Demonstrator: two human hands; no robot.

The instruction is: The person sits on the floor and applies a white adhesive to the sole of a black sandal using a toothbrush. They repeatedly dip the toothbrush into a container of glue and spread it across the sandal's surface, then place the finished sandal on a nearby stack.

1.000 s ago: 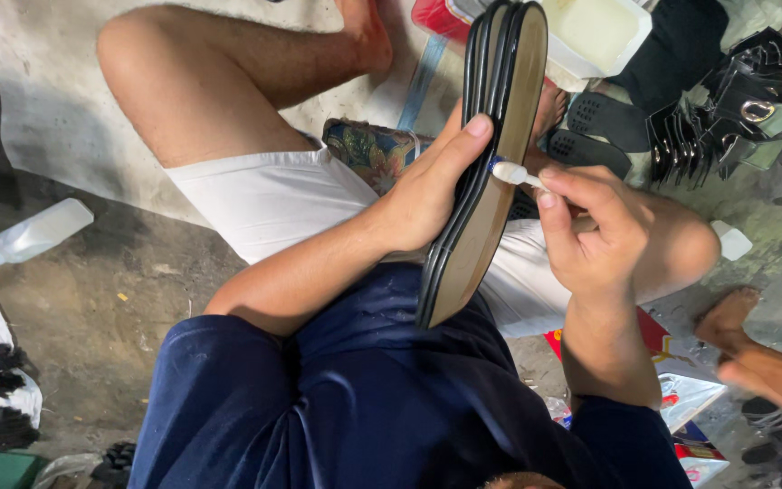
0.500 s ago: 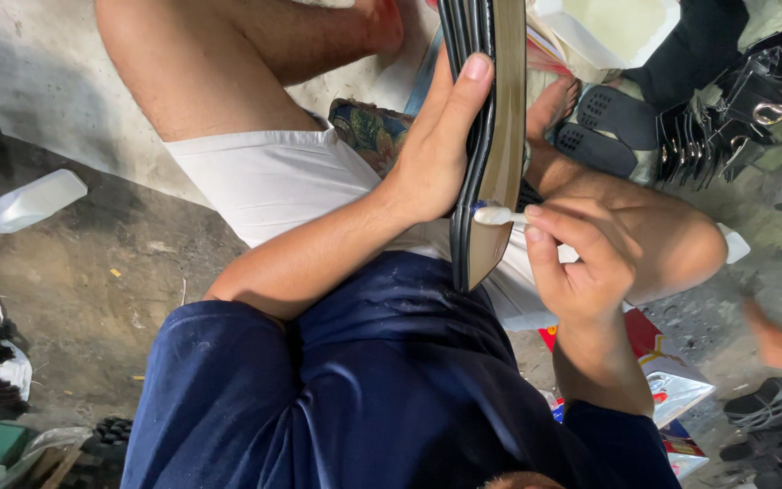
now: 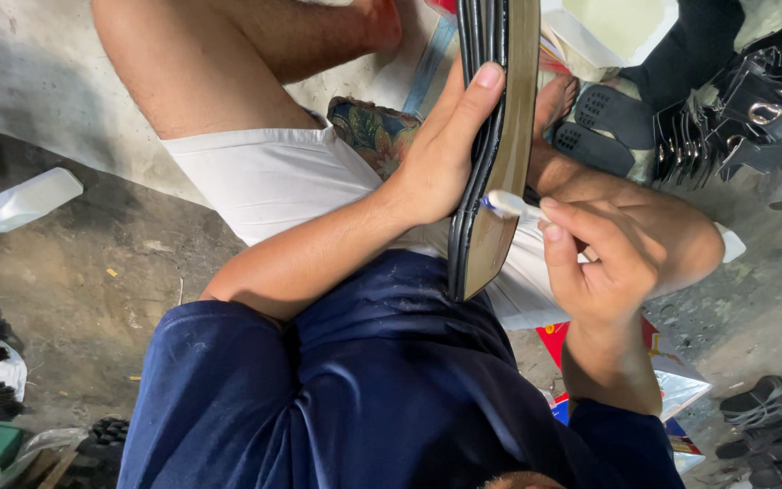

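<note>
Tan sole (image 3: 509,136) in left hand (image 3: 441,149); right hand (image 3: 604,263) brushing

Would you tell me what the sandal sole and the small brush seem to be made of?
Sandal sole: probably rubber or synthetic leather, with stacked black edge layers and a smooth matte tan face. Small brush: likely plastic, white and slightly glossy; its tip, by the sole's edge, is too small to judge.

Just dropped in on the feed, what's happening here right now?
A seated person in a navy shirt and white shorts is working on a sandal sole. The left hand holds the sole on edge over the lap, thumb along its black rim. The right hand pinches a small white brush, its tip against the tan face of the sole near the lower end. Black sandal straps are piled on the ground beyond, and a white plastic bottle lies off to the side.
</note>
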